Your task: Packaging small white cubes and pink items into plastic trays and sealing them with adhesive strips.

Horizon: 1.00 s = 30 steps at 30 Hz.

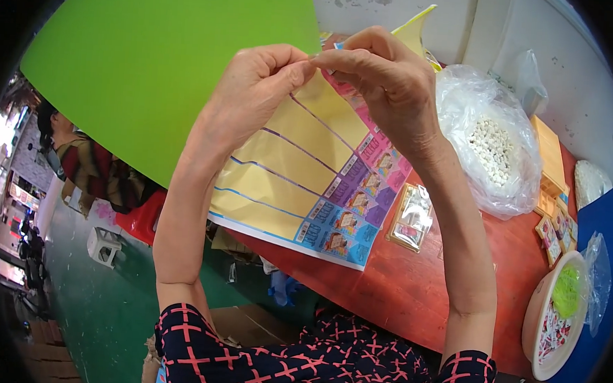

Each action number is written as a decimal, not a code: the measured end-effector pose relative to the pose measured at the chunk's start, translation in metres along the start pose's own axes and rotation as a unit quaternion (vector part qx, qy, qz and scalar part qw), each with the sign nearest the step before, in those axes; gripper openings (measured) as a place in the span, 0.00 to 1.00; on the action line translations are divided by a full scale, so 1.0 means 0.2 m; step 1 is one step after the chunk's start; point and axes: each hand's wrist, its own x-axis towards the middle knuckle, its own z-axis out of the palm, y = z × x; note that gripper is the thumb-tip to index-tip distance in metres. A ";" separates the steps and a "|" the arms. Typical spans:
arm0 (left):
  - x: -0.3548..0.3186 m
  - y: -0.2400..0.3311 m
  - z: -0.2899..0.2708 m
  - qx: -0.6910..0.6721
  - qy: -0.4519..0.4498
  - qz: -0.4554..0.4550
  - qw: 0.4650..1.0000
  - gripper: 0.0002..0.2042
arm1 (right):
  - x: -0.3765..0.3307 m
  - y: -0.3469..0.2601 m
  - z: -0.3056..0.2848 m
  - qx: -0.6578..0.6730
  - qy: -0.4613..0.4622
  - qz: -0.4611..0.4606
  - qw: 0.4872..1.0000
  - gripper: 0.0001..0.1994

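Both hands are raised above the red bench (412,294), and the left hand (245,101) and right hand (395,85) pinch the top edge of a yellow printed sheet (301,170) between thumb and fingertips, each grip closed on it; the sheet hangs down from the fingers over the bench's near edge, with coloured lines across it and a column of bright picture panels along its right side. The pinches are small and close together, so I judge a pull apart could tear the thin sheet crookedly, or it could slip free and drop to the green floor (106,306). Right of the sheet, a clear plastic bag (463,103) holds many small white pieces, a flat clear packet (410,218) lies on the bench, and further right a round bowl (532,321) holds small wrapped items under something green.
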 end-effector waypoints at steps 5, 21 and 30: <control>0.00 0.07 0.00 -0.019 -0.007 -0.032 0.999 0.10 | -0.01 0.02 -0.02 -0.054 0.062 -0.137 0.987 0.10; 0.19 -0.20 -0.19 0.410 0.159 -0.008 0.898 0.20 | -0.11 -0.07 -0.52 -0.248 0.157 -0.067 0.954 0.06; 0.32 -1.44 -0.90 0.594 0.037 -0.129 0.793 0.19 | -0.95 -0.51 -1.41 -0.186 0.365 0.282 0.868 0.07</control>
